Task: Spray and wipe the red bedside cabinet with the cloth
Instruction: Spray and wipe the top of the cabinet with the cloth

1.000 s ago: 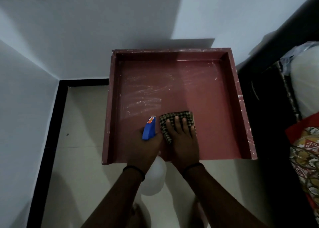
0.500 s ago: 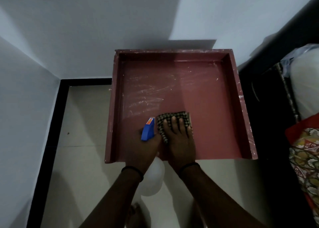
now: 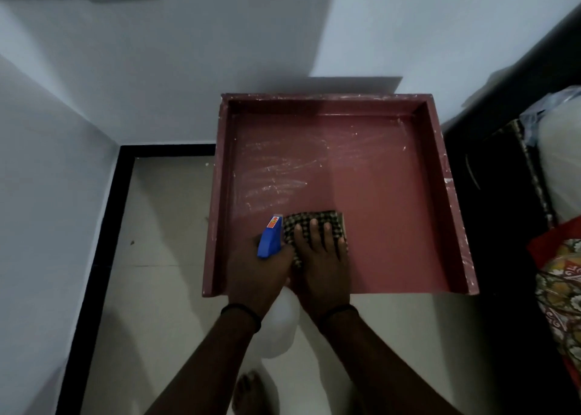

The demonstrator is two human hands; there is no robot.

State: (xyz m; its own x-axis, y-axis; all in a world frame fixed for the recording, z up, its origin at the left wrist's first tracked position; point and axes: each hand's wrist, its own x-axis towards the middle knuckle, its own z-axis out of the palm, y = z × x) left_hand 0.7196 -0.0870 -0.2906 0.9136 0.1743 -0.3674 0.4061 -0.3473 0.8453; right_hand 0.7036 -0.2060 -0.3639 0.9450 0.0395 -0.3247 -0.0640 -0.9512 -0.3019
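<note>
Left grip [image 3: 256, 271] curls round the spray bottle [image 3: 270, 238]; right grip [image 3: 320, 265] lies flat, pressing the cloth [image 3: 314, 218].

The red bedside cabinet [image 3: 393, 226] has a painted top, smooth and faintly glossy, streaked whitish toward its left edge, with a chipped rim. The cloth [image 3: 314, 219] is checked woven fabric. The spray bottle [image 3: 269, 238] has a blue plastic head.

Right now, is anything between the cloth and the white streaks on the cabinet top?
Nothing visible. The cloth lies under the right hand; the cabinet surface up to the streaks is bare. The left hand holds the spray bottle alongside.
</note>
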